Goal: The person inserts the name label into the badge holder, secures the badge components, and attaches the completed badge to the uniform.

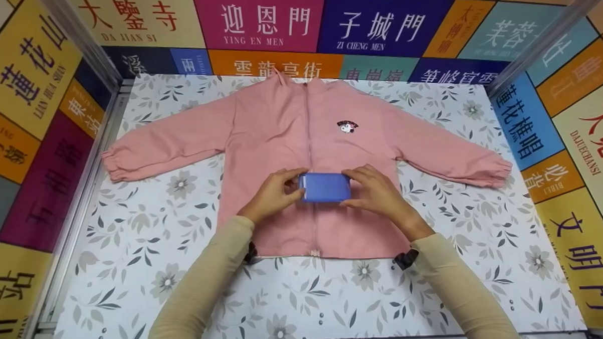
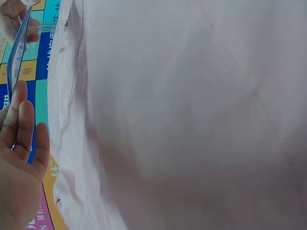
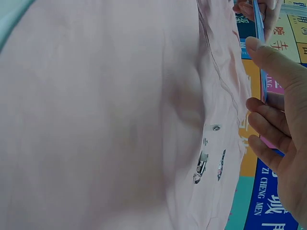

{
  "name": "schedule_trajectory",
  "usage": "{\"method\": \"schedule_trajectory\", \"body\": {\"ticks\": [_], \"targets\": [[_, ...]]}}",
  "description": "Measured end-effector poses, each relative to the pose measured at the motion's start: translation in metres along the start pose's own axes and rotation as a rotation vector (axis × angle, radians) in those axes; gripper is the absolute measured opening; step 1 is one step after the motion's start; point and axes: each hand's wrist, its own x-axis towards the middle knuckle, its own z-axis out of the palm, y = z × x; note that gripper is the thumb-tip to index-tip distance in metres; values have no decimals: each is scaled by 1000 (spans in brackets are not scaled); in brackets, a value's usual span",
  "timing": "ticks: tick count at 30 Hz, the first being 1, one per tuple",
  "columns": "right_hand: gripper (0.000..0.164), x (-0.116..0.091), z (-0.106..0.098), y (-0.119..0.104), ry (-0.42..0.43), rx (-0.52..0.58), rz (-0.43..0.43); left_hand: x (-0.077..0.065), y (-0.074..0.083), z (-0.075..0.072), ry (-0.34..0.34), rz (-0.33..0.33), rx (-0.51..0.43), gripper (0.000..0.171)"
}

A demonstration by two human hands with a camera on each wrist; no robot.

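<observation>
A thin blue rectangular object [image 1: 326, 187], about the size of a phone, is held level above the pink zip-up jacket [image 1: 270, 135]. My left hand [image 1: 275, 195] pinches its left end, and my right hand [image 1: 375, 189] pinches the right end. In the left wrist view the blue object [image 2: 18, 55] appears nearly edge-on; its exact kind cannot be told. The jacket lies face up with both sleeves spread out and the zipper closed down its middle. A small cartoon patch [image 1: 347, 126] marks the chest.
Under the jacket is a white table surface [image 1: 316, 299] with a grey leaf and flower print. Panels with colourful printed signs [image 1: 261, 20] stand along the back and both sides. Metal frame bars [image 1: 77, 217] edge the table.
</observation>
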Motion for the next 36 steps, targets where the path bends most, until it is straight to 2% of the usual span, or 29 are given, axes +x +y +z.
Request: {"method": "schedule_trajectory", "body": {"ticks": [9,13,23,29,36], "targets": [[77,-1,2,0,15,-18,-33,1,-1,1,5,0,-75,52],[78,-2,2,-1,19,-37,-58,0,-3,1,-17,2,-94,51],[76,-1,6,-3,120,-125,-251,0,0,-4,-105,-35,-177,47],[77,0,8,-5,164,-177,-296,0,1,-5,-82,-34,-183,46],[76,1,10,-7,186,-209,-275,-3,-3,-3,-60,-21,-151,48]]}}
